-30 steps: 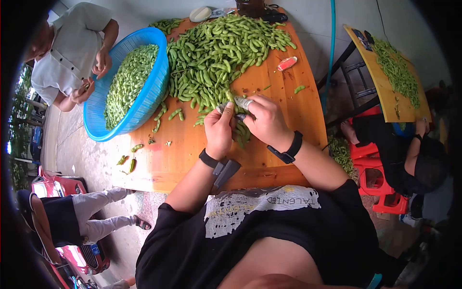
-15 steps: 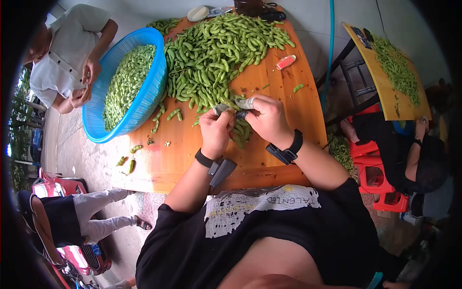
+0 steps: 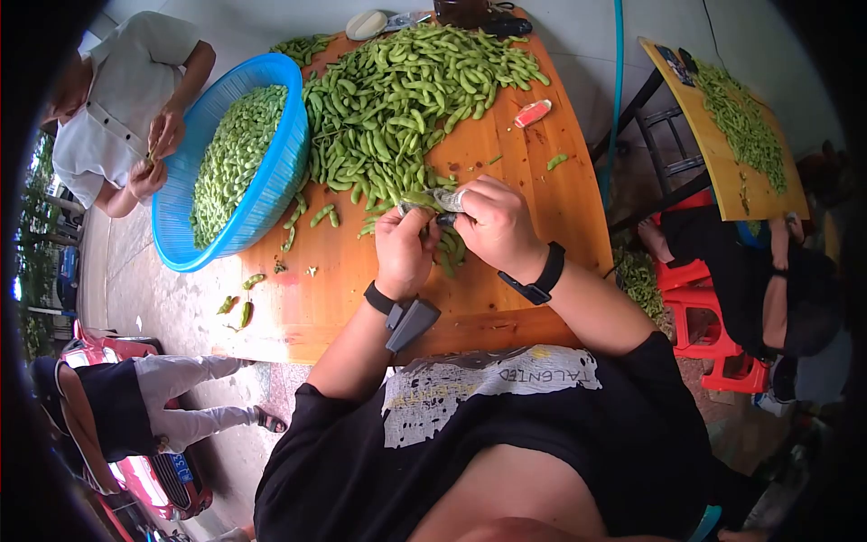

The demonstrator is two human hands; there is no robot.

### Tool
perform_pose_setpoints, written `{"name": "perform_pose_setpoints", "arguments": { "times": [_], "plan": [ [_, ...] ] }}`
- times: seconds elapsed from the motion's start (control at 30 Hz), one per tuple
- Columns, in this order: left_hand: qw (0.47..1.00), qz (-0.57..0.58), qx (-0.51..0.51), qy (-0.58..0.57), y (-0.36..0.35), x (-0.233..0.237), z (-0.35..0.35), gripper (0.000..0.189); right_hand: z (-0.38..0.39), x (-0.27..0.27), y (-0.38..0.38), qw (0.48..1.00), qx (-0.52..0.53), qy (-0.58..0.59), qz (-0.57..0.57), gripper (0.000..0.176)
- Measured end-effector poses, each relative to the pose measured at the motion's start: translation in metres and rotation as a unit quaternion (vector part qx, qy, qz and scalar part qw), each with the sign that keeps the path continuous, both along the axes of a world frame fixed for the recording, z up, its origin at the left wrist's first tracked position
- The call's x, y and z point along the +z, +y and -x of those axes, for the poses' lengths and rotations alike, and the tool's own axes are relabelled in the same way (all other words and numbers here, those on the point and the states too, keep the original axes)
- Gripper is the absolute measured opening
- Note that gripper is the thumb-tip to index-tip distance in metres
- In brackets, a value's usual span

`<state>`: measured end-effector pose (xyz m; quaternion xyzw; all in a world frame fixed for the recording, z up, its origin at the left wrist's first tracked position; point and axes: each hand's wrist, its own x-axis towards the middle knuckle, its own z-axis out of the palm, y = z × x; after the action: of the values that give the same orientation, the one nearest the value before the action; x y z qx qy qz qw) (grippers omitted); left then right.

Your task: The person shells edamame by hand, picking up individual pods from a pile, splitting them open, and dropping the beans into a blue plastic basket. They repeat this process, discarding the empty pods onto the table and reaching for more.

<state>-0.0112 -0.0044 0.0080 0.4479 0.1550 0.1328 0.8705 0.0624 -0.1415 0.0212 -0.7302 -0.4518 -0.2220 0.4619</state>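
Observation:
My left hand (image 3: pixel 404 248) and my right hand (image 3: pixel 492 221) meet over the front of the wooden table (image 3: pixel 348 294). Both have wrapped fingertips and pinch a green bean pod (image 3: pixel 418 198) between them. A small dark object (image 3: pixel 446 219) shows by my right fingers; its shape is mostly hidden. Just beyond my hands a large pile of green pods (image 3: pixel 388 126) spreads over the table. Left of the pile, a blue basket (image 3: pixel 302 135) holds shelled green beans (image 3: pixel 237 154).
Across the basket, a person in a light shirt (image 3: pixel 122 95) works with both hands. A red and white packet (image 3: pixel 533 113) lies right of the pile. At the right, another person sits by a second table (image 3: pixel 722 135) and red stools (image 3: pixel 694 321). A person stands lower left.
My hands have shifted slightly, and the pod between my fingers shows more plainly. At the far left, the other person's hands have moved a little.

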Motion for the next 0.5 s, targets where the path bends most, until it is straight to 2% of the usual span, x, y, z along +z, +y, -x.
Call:
{"name": "perform_pose_setpoints", "arguments": {
  "times": [0.07,0.3,0.5],
  "plan": [
    [0.998,0.052,-0.001,0.027,-0.001,-0.002,0.000,0.011,0.000,-0.001,0.001,1.000,-0.010,0.005,-0.004,0.014],
    [0.998,0.016,0.016,0.055,-0.005,0.002,0.001,0.015,0.002,-0.003,0.003,0.999,-0.004,0.036,-0.018,0.016],
    [0.995,0.061,0.026,0.073,-0.002,-0.008,-0.001,0.014,0.003,-0.007,0.003,0.998,0.005,0.055,-0.030,0.014]
  ]
}}
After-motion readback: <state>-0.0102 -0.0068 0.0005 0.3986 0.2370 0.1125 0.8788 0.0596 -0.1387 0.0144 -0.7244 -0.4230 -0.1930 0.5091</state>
